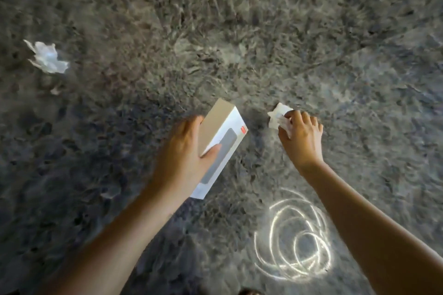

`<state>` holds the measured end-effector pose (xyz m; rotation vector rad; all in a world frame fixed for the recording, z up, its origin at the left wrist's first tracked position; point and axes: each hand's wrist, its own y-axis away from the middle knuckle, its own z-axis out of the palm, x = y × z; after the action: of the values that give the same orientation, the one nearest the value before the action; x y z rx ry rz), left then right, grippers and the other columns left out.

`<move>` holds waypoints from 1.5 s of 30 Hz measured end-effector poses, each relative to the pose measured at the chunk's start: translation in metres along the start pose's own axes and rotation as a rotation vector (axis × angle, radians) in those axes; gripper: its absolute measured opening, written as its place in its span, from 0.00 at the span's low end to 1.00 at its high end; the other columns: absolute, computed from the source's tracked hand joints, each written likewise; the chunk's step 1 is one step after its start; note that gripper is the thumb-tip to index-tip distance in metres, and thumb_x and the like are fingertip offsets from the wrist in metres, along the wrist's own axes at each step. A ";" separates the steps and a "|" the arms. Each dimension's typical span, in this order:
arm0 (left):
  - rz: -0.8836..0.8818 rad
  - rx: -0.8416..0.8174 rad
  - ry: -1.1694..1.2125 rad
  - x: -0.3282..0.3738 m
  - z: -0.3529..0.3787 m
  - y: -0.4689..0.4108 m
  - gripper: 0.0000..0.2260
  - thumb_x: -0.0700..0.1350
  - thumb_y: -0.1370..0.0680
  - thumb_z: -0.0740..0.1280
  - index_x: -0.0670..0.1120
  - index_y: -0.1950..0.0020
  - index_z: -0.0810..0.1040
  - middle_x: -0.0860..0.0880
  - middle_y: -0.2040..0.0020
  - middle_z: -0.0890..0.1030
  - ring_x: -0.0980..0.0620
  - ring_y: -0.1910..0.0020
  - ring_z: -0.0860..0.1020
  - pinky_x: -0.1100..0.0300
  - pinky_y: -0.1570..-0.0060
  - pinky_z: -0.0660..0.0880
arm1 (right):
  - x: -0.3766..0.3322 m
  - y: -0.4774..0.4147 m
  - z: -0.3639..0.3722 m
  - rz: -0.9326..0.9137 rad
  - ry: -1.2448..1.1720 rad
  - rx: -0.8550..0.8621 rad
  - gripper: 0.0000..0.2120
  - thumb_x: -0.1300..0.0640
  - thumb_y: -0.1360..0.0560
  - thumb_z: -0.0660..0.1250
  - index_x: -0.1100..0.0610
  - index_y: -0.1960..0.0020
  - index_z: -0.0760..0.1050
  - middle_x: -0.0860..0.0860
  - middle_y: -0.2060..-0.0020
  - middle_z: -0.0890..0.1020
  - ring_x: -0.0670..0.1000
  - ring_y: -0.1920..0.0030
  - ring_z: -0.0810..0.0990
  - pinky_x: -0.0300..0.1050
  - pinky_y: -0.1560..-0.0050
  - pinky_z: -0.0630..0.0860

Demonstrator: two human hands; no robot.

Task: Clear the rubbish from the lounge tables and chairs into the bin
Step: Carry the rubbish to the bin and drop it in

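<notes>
Pinched in the curled fingertips of the right hand (302, 139), a small crumpled tissue (279, 116) sat at that hand's far edge, low over the shaggy grey rug (239, 31); whether it was lifted could not be told. The left hand (184, 151), just left of it, gripped a long white box (220, 141), thumb across the top face, long axis running near to far. A second crumpled tissue (48, 57) lay well apart at far left, on the laden left hand's side, and was probably next; a pale coil (294, 242) lay near right.

Dim, motion-blurred, edge-warped; bright looping glare (293, 235)
</notes>
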<state>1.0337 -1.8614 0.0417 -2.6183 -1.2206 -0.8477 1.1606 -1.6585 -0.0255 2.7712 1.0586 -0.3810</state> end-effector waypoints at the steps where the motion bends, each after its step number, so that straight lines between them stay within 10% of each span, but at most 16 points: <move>1: 0.025 0.009 -0.010 -0.010 0.017 -0.010 0.24 0.51 0.28 0.70 0.42 0.36 0.71 0.43 0.43 0.76 0.43 0.47 0.76 0.61 0.59 0.65 | 0.009 -0.011 0.021 0.011 -0.001 0.028 0.14 0.59 0.29 0.67 0.62 0.45 0.72 0.62 0.49 0.77 0.64 0.48 0.72 0.56 0.48 0.64; 17: 0.079 0.102 0.073 -0.060 0.076 -0.073 0.23 0.51 0.29 0.70 0.42 0.39 0.71 0.46 0.46 0.77 0.51 0.53 0.73 0.66 0.62 0.61 | 0.031 -0.072 0.124 -0.075 -0.062 0.074 0.12 0.66 0.28 0.64 0.67 0.45 0.71 0.66 0.48 0.72 0.66 0.47 0.69 0.56 0.49 0.65; 31: -0.232 0.436 0.088 -0.141 -0.005 -0.028 0.23 0.49 0.28 0.70 0.40 0.37 0.71 0.43 0.45 0.78 0.43 0.48 0.75 0.58 0.56 0.67 | -0.180 -0.058 0.102 -0.624 -0.345 -0.098 0.12 0.53 0.23 0.61 0.62 0.48 0.72 0.58 0.57 0.76 0.60 0.62 0.75 0.47 0.69 0.67; 40: -0.553 0.708 0.313 -0.213 -0.045 0.080 0.11 0.46 0.23 0.64 0.42 0.43 0.73 0.47 0.49 0.78 0.57 0.54 0.77 0.71 0.58 0.69 | -0.310 0.028 0.142 -0.728 -0.710 -0.498 0.21 0.42 0.26 0.62 0.56 0.41 0.67 0.48 0.50 0.72 0.47 0.51 0.73 0.37 0.58 0.66; 45: -0.728 0.873 0.503 -0.240 -0.049 0.144 0.06 0.48 0.21 0.60 0.52 0.45 0.72 0.59 0.54 0.76 0.68 0.58 0.76 0.78 0.65 0.69 | -0.353 0.093 0.161 -0.716 -0.772 -0.868 0.22 0.38 0.30 0.63 0.49 0.42 0.66 0.47 0.49 0.78 0.51 0.50 0.79 0.54 0.50 0.77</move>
<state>0.9953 -2.1328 -0.0307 -1.1962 -1.8259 -0.7307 0.9399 -1.9874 -0.0735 1.2623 1.4515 -0.7493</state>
